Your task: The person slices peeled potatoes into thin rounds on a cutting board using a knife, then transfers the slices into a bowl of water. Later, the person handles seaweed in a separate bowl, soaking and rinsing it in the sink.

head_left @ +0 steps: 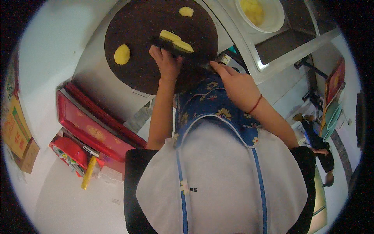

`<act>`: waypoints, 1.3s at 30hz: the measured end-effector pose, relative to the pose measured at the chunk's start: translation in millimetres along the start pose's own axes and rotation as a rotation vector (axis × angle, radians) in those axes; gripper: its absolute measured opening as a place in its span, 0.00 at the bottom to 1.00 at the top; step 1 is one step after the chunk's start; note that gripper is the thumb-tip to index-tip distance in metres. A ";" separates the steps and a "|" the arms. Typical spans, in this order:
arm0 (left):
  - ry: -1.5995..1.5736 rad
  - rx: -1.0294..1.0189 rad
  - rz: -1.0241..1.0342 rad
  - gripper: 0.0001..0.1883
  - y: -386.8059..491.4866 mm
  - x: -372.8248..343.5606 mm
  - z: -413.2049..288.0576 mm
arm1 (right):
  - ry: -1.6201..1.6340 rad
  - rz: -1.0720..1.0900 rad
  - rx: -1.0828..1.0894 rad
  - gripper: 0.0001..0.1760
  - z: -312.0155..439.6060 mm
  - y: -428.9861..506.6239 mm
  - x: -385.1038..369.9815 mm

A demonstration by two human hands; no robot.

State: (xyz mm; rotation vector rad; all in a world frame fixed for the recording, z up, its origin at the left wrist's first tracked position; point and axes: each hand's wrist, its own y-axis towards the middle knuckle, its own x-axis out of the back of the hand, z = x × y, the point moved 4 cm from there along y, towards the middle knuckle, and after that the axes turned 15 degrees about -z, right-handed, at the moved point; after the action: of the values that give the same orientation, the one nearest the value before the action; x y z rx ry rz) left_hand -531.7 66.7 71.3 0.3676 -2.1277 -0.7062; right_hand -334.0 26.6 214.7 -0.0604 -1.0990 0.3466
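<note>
A round dark chopping board (140,17) lies before me. My right hand (241,87) is closed around the handle of a dark-bladed knife (184,54), probably a cleaver, whose outline blends into the board. The curled fingers of my left hand (168,63) are at the near side of the blade; whether they pinch anything is hidden. Just beyond the blade lie two pale yellow pieces, apparently cut peeled potato: one piece (170,35) farther off, the other piece (183,46) nearer. A whole peeled potato (122,54) rests at the board's left, and another potato piece (186,11) near its far edge.
A white tub (279,16) of yellow pieces stands at a metal sink (260,68) on the right. Red boxes (90,125), a red bag (71,150) and cardboard boxes (17,131) are on the left. Another person (318,146) is farther right.
</note>
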 end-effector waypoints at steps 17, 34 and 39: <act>-0.041 0.055 -0.093 0.25 18.9 6.2 -12.9 | -0.008 -0.032 0.069 0.24 -0.4 55.3 -43.0; -0.020 0.126 -0.008 0.36 -9.5 5.9 -3.4 | -0.114 0.080 -0.011 0.24 -4.3 -4.7 6.1; -0.009 0.133 -0.020 0.33 0.9 10.9 -12.0 | -0.073 0.051 0.014 0.23 -3.9 -6.9 7.6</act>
State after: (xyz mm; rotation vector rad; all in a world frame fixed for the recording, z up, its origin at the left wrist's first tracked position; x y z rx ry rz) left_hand -528.7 57.8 84.6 0.4589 -2.1880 -0.5801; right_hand -325.7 22.8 221.0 -0.0635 -1.1681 0.4048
